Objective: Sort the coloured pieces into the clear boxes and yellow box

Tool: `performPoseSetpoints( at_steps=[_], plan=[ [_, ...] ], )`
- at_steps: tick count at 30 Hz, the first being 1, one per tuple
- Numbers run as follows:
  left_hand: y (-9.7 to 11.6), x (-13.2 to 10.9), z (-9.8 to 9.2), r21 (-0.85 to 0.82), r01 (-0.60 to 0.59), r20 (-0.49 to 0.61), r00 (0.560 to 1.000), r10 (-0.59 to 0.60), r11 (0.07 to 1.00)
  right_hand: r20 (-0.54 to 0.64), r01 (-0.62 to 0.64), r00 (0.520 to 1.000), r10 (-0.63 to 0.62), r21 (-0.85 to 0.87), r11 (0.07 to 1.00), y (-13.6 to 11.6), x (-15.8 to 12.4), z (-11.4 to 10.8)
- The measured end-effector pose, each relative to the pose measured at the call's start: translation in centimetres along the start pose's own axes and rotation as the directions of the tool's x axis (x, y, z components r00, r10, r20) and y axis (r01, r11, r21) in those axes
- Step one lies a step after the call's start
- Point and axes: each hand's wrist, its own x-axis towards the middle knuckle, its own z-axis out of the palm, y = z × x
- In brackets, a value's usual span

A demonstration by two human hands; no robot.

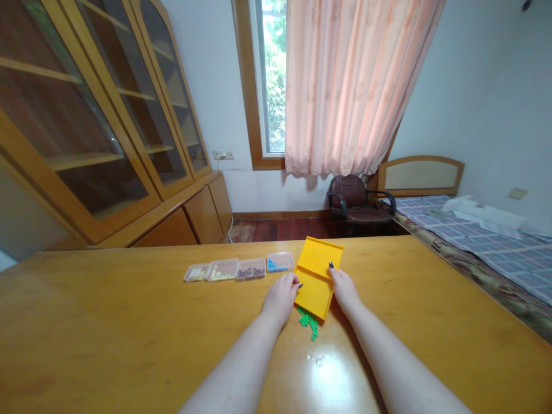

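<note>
An unfolded yellow plastic case point(317, 292) with two shallow halves is tilted above the table. My left hand point(281, 296) is closed at its left edge near the fold, fingers curled in. On the other side, my right hand point(344, 286) grips the right edge, thumb on the inner face. Small green pieces point(309, 322) lie in a loose pile on the table just below the case's near end. Beyond my left hand stands a clear box with blue pieces point(278, 264). Beside it is a clear box with dark pieces point(250, 270).
Two more clear boxes, one with pale yellow pieces point(223, 270) and one with whitish pieces point(197, 272), continue the row leftward on the wooden table point(129, 333). Behind the table are a brown armchair point(356, 201), a glass-fronted cabinet point(129, 103) and a bed point(487, 241).
</note>
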Motion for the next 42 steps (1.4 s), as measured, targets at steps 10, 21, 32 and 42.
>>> performPoseSetpoints(
  at_steps=[10, 21, 32, 42],
  plan=[
    [0.5, -0.8, -0.9, -0.031, -0.164, -0.037, 0.986, 0.163, 0.986, -0.218, -0.003, 0.976, -0.003, -0.027, 1.000, -0.5, 0.6, -0.9],
    [0.9, -1.1, -0.6, 0.100, -0.226, 0.248, 0.949, 0.196, 0.969, -0.333, -0.016, 0.942, -0.038, -0.157, 0.987, -0.6, 1.1, -1.6],
    [0.7, -0.9, -0.5, 0.129, -0.184, 0.265, 0.953, 0.145, 0.974, -0.317, -0.011, 0.948, -0.017, -0.086, 0.996, -0.9, 0.6, -1.2],
    [1.0, -0.9, -0.9, 0.169, -0.181, 0.247, 0.960, 0.136, 0.969, -0.307, 0.003, 0.951, -0.028, -0.080, 0.997, -0.8, 0.6, -1.2]
  ],
)
